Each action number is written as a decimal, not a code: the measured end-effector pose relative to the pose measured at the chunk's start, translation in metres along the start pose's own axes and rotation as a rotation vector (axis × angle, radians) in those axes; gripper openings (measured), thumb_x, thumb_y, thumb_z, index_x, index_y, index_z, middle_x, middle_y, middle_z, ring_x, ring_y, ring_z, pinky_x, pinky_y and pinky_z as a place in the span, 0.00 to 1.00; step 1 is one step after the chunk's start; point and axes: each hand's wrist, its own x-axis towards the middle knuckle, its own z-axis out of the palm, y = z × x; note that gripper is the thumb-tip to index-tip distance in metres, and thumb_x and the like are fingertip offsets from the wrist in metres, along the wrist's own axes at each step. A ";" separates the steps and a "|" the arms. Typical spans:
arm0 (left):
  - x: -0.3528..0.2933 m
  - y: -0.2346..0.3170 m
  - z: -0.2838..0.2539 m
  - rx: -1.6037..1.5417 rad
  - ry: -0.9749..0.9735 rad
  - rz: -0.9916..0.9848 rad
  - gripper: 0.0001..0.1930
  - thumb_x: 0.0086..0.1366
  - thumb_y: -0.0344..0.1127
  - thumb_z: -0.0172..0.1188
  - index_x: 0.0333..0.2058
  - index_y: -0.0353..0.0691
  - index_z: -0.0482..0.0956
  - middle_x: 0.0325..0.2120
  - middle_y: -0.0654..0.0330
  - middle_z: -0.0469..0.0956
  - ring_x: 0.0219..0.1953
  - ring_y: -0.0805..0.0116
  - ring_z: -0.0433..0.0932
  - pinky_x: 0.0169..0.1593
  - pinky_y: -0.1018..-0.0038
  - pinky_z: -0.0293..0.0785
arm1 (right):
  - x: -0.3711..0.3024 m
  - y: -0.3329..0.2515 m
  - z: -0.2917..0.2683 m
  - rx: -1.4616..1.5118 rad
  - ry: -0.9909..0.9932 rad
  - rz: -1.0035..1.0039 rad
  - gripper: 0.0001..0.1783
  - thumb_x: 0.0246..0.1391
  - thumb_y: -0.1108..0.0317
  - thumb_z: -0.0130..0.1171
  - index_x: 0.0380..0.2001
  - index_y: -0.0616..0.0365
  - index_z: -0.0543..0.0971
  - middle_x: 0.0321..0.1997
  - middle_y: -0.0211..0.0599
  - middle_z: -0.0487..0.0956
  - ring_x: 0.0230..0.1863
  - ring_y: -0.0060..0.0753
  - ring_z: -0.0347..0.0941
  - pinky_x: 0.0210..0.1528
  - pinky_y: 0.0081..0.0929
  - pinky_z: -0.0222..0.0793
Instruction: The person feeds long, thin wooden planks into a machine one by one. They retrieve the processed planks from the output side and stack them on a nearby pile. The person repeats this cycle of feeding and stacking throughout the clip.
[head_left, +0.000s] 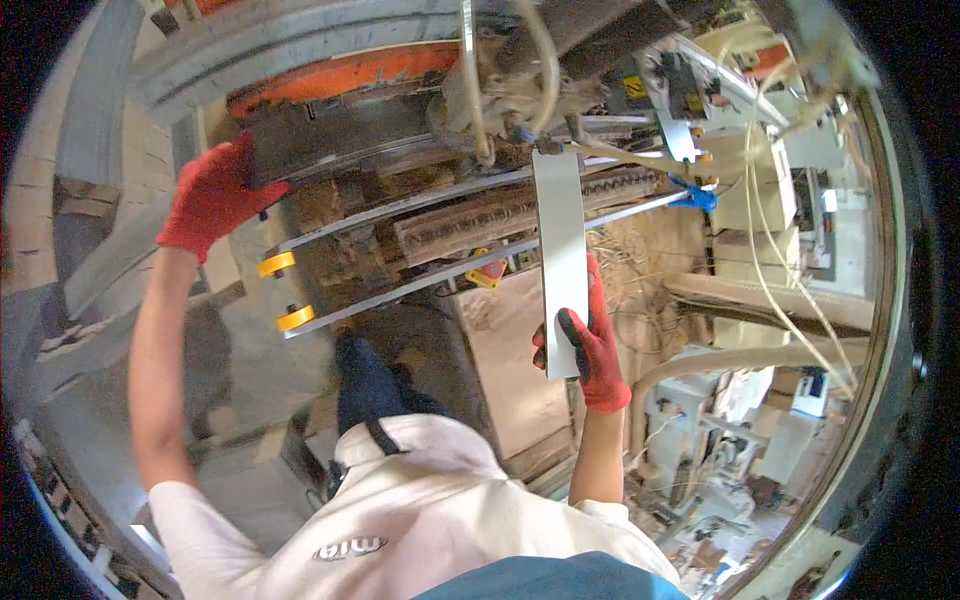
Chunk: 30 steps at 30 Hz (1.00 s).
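Observation:
My right hand (592,345), in a red and black glove, grips the near end of a long flat pale grey board (560,250). The board's far end reaches into a woodworking machine (500,90) beside a metal bracket. My left hand (212,195), in a red glove, rests on the dark edge of the machine's bed (320,140) at the left, fingers curled over it. Two long metal guide rails (400,285) with yellow end caps (284,292) run across between my hands.
An orange band (340,72) and hoses sit atop the machine. A blue clamp (697,195) is at the rails' right end. Pale boards (750,225) are stacked at the right. Sawdust lies on the floor, and cluttered workshop equipment (730,440) fills the lower right.

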 end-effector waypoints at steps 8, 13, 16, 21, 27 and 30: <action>0.008 -0.017 0.011 0.004 -0.006 0.052 0.31 0.60 0.63 0.68 0.53 0.47 0.82 0.40 0.50 0.87 0.47 0.46 0.84 0.49 0.54 0.80 | -0.050 0.016 0.002 0.223 -0.016 -0.078 0.47 0.68 0.70 0.57 0.82 0.31 0.47 0.59 0.43 0.78 0.31 0.38 0.82 0.24 0.36 0.82; 0.006 -0.007 -0.001 -0.024 -0.071 0.021 0.35 0.61 0.66 0.67 0.54 0.43 0.80 0.44 0.48 0.86 0.50 0.46 0.83 0.52 0.55 0.79 | -0.079 0.002 0.008 0.255 0.025 -0.075 0.48 0.67 0.71 0.57 0.83 0.35 0.47 0.65 0.42 0.74 0.30 0.39 0.82 0.24 0.35 0.82; 0.012 -0.020 0.012 -0.010 -0.084 0.009 0.37 0.61 0.67 0.66 0.54 0.40 0.79 0.47 0.45 0.86 0.53 0.44 0.82 0.54 0.56 0.78 | -0.087 0.003 0.010 0.298 0.000 -0.122 0.48 0.66 0.71 0.58 0.83 0.39 0.47 0.68 0.41 0.72 0.30 0.39 0.82 0.25 0.35 0.83; 0.008 -0.016 0.005 -0.036 -0.052 0.070 0.38 0.62 0.69 0.64 0.55 0.39 0.79 0.48 0.45 0.85 0.54 0.45 0.82 0.55 0.56 0.78 | -0.078 0.021 -0.002 0.205 0.031 -0.200 0.48 0.64 0.73 0.58 0.82 0.42 0.49 0.74 0.36 0.69 0.37 0.36 0.83 0.33 0.33 0.84; 0.009 -0.008 0.007 0.069 -0.007 0.121 0.39 0.63 0.72 0.61 0.51 0.39 0.81 0.47 0.44 0.85 0.51 0.44 0.83 0.53 0.54 0.80 | 0.005 0.010 -0.044 -0.961 0.255 -0.266 0.43 0.66 0.70 0.54 0.80 0.27 0.56 0.54 0.62 0.81 0.36 0.61 0.82 0.39 0.47 0.77; 0.015 -0.013 0.013 0.219 -0.087 0.046 0.39 0.64 0.74 0.58 0.53 0.41 0.81 0.48 0.46 0.85 0.52 0.45 0.83 0.54 0.54 0.81 | 0.049 -0.006 -0.044 -1.074 0.269 -0.439 0.39 0.68 0.65 0.54 0.79 0.28 0.58 0.49 0.62 0.83 0.49 0.70 0.79 0.45 0.56 0.75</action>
